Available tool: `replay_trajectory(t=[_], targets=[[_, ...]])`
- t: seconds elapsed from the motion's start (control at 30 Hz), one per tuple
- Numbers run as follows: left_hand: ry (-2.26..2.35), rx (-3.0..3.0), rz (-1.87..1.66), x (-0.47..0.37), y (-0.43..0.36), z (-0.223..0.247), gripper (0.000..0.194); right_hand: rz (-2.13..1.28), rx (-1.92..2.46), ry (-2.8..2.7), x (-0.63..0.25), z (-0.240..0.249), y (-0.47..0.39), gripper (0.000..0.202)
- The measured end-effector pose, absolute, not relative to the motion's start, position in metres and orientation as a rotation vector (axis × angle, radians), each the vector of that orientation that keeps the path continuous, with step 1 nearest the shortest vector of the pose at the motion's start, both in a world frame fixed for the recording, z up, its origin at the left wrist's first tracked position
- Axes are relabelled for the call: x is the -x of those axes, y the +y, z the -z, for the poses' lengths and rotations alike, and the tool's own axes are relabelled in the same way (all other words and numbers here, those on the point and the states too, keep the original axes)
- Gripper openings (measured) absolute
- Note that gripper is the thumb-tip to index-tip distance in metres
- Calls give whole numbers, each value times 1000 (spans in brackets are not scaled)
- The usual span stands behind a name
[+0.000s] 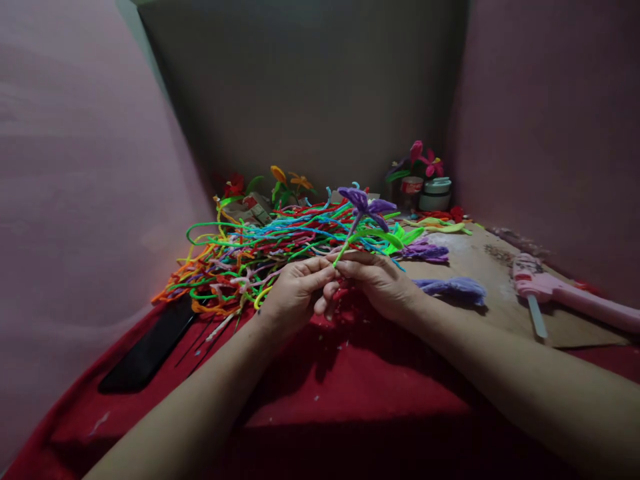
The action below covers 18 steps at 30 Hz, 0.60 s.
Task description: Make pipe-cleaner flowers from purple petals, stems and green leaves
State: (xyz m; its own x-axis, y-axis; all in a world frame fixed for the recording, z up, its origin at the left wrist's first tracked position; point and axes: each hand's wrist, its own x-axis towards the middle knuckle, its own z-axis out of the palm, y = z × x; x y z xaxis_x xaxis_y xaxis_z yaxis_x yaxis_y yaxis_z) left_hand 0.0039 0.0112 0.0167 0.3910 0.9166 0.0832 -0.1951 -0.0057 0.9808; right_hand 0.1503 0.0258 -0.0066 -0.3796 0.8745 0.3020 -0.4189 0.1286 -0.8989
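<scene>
A purple pipe-cleaner flower [365, 205] with a green stem and a green leaf stands upright above my fingers. My left hand [297, 290] pinches the lower end of its stem between thumb and fingertips. From the other side, my right hand [377, 279] closes on the same spot, and the two hands' fingertips meet there. The very bottom of the stem is hidden by the fingers. Just behind both hands lies a heap of colourful pipe cleaners [280, 233]. A bundle of lilac pipe cleaners [453, 289] rests beyond my right wrist.
On the left lies a black phone [147, 350]. To the right, a pink glue gun [555, 288] with a glue stick sits on a brown board [493, 267]. Finished flowers [427, 160] and a lidded jar [435, 194] stand at the back. Red cloth [350, 383] covers the table.
</scene>
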Motion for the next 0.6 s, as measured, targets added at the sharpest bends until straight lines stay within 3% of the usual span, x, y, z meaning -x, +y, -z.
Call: replay_trajectory(t=[0.33,0.6], targets=[[746,-1278,-913,-1,10,-20,18,-1436,418,-1330,-149,12,35,13],[1260,-2096,-1240,-8,4,-12,10,-1173,648,-1319,-149,7,28,14]])
